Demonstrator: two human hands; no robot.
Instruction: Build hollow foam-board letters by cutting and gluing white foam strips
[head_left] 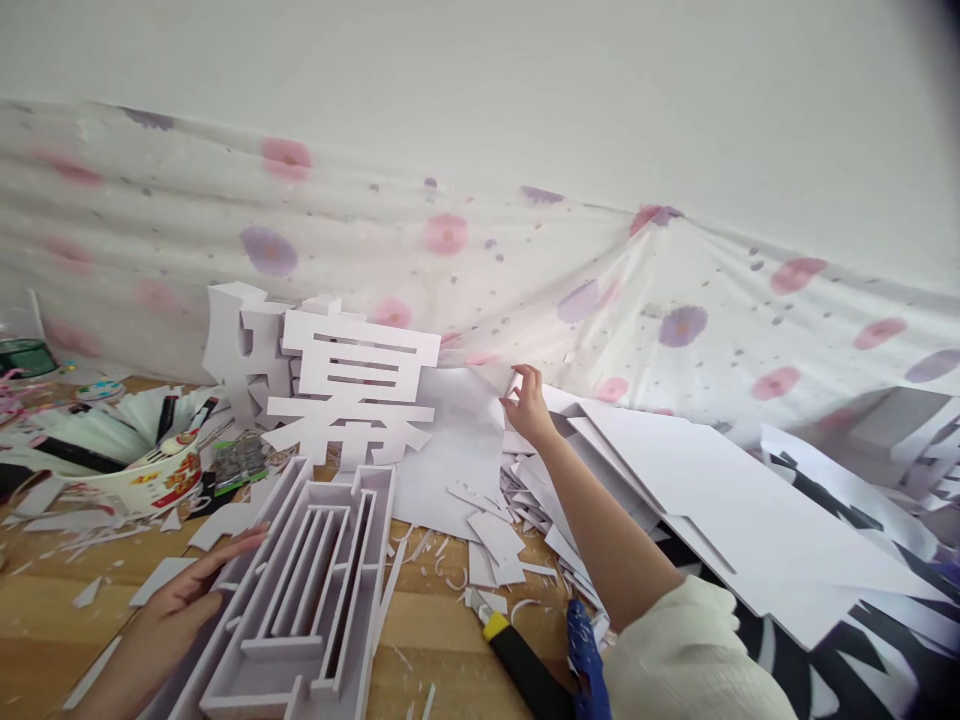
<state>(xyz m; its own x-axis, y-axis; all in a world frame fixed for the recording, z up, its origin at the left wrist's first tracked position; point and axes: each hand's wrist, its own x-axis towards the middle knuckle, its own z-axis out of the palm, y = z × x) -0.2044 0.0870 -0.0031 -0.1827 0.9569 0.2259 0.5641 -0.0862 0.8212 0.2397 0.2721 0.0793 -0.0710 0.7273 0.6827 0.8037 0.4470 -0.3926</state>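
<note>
My left hand (184, 610) grips the left side of a long white foam-board structure (292, 600), whose thin upright walls form narrow channels. Its thumb and fingers lie along the outer wall. My right hand (531, 402) reaches out over the pile of white board offcuts (525, 495), fingers curled near the edge of a thin white sheet (457, 450). Whether anything is between those fingertips is too small to tell. A white cut-out character (360, 385) stands upright behind the structure, with another white cut-out shape (240, 350) to its left.
A yellow-and-black utility knife (510, 645) and a blue glue gun (585, 650) lie at the front, by my right forearm. A patterned tub (150, 480) with markers stands left. Large white boards (735, 500) cover the right side. A flowered plastic sheet (450, 270) hangs behind.
</note>
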